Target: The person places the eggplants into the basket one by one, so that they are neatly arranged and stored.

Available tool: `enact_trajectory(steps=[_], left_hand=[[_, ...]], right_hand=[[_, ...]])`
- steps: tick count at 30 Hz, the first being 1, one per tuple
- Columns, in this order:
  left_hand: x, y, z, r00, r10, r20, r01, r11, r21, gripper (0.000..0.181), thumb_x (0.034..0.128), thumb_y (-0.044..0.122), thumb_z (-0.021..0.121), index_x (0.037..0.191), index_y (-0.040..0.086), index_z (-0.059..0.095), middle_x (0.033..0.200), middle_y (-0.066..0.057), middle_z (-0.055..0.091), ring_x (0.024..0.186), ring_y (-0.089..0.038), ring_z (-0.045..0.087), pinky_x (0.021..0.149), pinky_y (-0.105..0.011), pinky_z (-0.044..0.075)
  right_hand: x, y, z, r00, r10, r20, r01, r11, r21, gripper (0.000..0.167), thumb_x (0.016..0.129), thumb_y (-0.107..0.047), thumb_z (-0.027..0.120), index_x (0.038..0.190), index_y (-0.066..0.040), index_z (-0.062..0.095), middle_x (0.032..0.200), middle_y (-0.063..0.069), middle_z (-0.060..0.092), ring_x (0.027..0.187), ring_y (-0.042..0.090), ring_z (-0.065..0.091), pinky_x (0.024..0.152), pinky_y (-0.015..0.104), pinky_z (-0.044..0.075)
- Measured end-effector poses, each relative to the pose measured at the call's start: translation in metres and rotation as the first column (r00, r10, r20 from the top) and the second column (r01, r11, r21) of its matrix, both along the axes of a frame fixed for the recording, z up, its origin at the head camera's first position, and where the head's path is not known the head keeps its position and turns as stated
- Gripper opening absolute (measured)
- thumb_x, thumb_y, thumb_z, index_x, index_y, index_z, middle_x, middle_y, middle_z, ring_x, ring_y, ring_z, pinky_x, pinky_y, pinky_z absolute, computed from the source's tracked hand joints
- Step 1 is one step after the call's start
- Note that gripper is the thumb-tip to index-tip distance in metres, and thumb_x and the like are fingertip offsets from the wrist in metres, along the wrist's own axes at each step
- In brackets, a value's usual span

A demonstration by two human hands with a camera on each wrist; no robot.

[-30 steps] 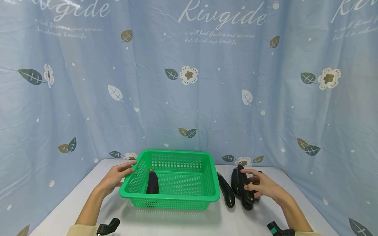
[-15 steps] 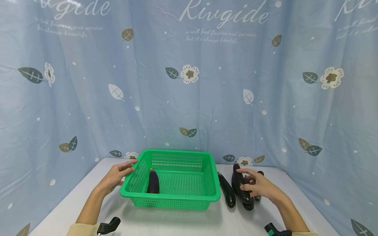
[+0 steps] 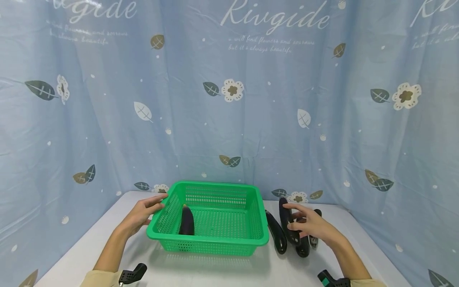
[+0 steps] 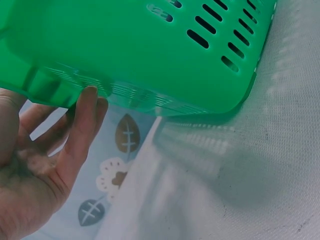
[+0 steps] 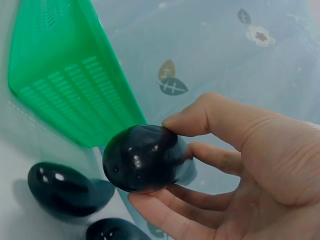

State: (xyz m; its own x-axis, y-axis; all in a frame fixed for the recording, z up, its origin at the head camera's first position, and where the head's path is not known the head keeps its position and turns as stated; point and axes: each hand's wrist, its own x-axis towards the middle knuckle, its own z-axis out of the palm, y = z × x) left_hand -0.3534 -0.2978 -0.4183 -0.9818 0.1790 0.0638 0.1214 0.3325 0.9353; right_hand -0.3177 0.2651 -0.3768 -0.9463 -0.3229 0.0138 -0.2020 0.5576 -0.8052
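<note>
The basket (image 3: 211, 241) is green, eggplants (image 3: 285, 219) blackish, curtain (image 3: 193, 131) blue (flowered).

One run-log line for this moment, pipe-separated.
left hand: touches green basket | right hand: grips one eggplant | inside basket: another eggplant

- Left forearm (image 3: 112, 249): slants over the tabletop (image 3: 204, 275) just inside its left edge.
- Left hand (image 3: 140, 214): fingers (image 4: 82, 132) extended, slightly apart, not curled into a grip.
- Right forearm (image 3: 347, 257): slants inward over the tabletop from its right edge.
- Right hand (image 3: 312, 224): thumb and fingers opposed in a pinching grip, near the far right corner.
</note>
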Motion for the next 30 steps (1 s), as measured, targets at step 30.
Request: enact_trajectory(steps=[30], left_hand=[[-0.001,-0.001,0.001,1.0,0.004,0.0,-0.004,1.0,0.007,0.063,0.098,0.041,0.058,0.153,0.019,0.036,0.163,-0.019,0.019,0.146,-0.048,0.023,0.097,-0.056,0.049]], right_hand=[[-0.015,-0.048,0.025,0.998,0.05,-0.036,-0.051,0.998,-0.034,0.065,0.087,-0.025,0.074,0.146,-0.019,0.046,0.133,0.025,0.054,0.1,0.024,0.066,0.073,0.039,0.059]])
